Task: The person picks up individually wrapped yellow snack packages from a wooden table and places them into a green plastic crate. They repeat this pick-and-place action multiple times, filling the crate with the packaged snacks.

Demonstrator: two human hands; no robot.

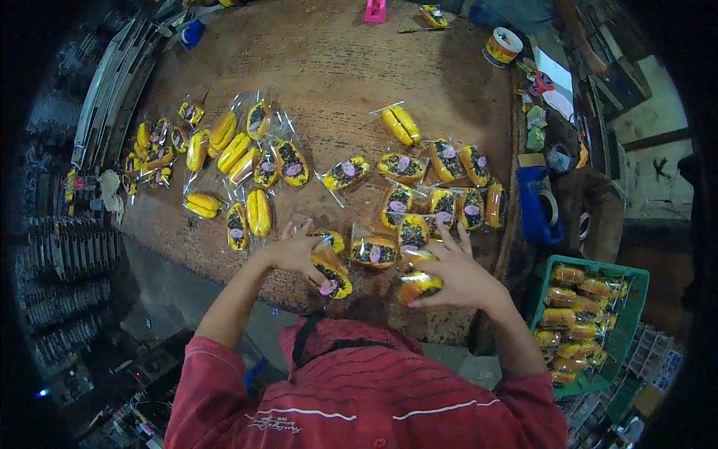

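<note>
Yellow buns with dark topping, each in a clear wrapper, lie on a worn wooden table [321,82]. My left hand [293,253] is at the near edge, its thumb side pressed on a tilted wrapped bun [333,278] and its other fingers bent forward. A second bun [329,239] lies partly behind that one. Nearer the right, my right hand [462,275] reaches over another wrapped bun [421,286], thumb at its near side and fingers spread past it; the palm hides part of the grip. Between my hands sits a wrapped bun [374,252] with a pink oval label.
Several more wrapped buns [236,153] are scattered at the left. A green crate [634,299] full of wrapped buns stands at the right, below a blue tape dispenser [540,213]. A round tub [502,46] and a pink object [375,10] are toward the back.
</note>
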